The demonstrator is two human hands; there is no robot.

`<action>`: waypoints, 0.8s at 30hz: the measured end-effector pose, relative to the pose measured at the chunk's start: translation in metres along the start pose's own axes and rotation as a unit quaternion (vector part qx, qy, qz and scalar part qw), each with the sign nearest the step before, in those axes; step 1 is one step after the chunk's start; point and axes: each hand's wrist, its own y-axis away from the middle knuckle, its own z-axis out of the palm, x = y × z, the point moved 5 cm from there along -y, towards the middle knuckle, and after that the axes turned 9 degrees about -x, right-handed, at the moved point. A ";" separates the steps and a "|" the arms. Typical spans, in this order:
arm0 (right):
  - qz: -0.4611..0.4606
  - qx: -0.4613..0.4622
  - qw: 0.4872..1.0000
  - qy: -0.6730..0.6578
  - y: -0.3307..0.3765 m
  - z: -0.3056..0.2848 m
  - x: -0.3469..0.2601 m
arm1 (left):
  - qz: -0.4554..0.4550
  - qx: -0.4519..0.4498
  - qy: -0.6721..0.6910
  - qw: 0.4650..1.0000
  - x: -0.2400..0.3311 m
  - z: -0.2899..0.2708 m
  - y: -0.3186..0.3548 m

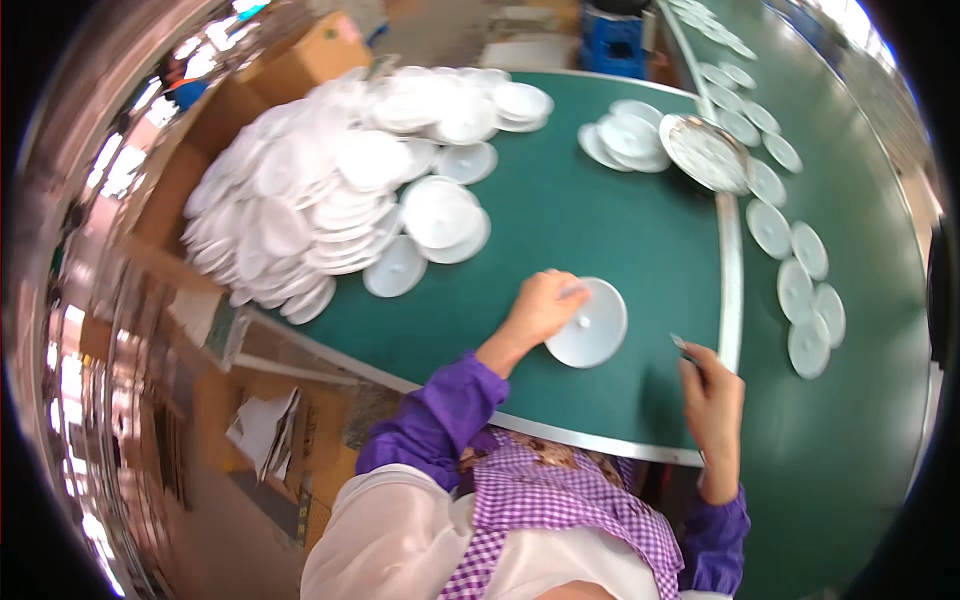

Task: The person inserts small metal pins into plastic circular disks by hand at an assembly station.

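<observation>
My left hand (548,304) grips the upper left rim of a white round disc (590,345) with a small knob at its centre. Its fingers close over the edge, and the disc is at the green tabletop (650,250) in front of me. To the right, near the table's metal edge, my right hand (712,392) is closed round a small thin tool (680,343) with a pale metal tip. Most of that tool is hidden in the fingers, so its exact kind does not show. The tip is apart from the disc.
A large heap of similar white discs (330,180) covers the table's left side beside a cardboard box (170,200). Several more discs (630,137) lie stacked at the back, next to a shiny metal bowl (705,152). Beyond a raised rail, discs (795,290) lie along a green belt-like surface (860,400).
</observation>
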 end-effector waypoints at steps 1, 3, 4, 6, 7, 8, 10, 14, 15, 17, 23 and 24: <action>-0.033 -0.023 0.999 -0.030 0.000 0.012 -0.011 | 0.043 0.021 -0.023 0.999 0.012 -0.002 0.001; -0.019 -0.071 0.996 -0.042 0.001 0.023 -0.028 | -0.036 -0.007 0.108 0.993 0.039 0.000 0.005; -0.040 -0.066 0.996 -0.051 0.002 0.027 -0.029 | -0.027 -0.030 0.120 0.992 0.049 0.006 0.007; -0.049 -0.064 0.995 -0.064 0.002 0.032 -0.031 | 0.011 0.005 0.127 0.992 0.063 0.007 0.009; -0.044 -0.066 0.995 -0.063 0.002 0.032 -0.033 | 0.014 -0.005 0.134 0.991 0.069 0.010 0.010; -0.041 -0.072 0.995 -0.064 0.002 0.033 -0.034 | 0.013 -0.007 0.141 0.990 0.072 0.011 0.012; -0.033 -0.069 0.995 -0.057 0.001 0.033 -0.030 | 0.010 -0.011 0.150 0.989 0.077 0.015 0.014; -0.025 -0.077 0.995 -0.051 0.002 0.033 -0.029 | 0.017 -0.022 0.119 0.992 0.082 0.016 0.017; -0.025 -0.078 0.995 -0.052 0.003 0.034 -0.029 | 0.021 -0.025 0.107 0.994 0.083 0.017 0.018; -0.051 -0.063 0.996 -0.029 0.003 0.036 -0.033 | 0.047 -0.022 0.103 0.993 0.081 0.019 0.020; -0.073 -0.012 0.990 0.122 0.009 0.039 -0.018 | 0.122 0.003 0.031 0.992 0.106 0.057 0.031; -0.075 0.006 0.991 0.108 0.010 0.037 -0.014 | 0.109 -0.005 0.046 0.993 0.103 0.062 0.028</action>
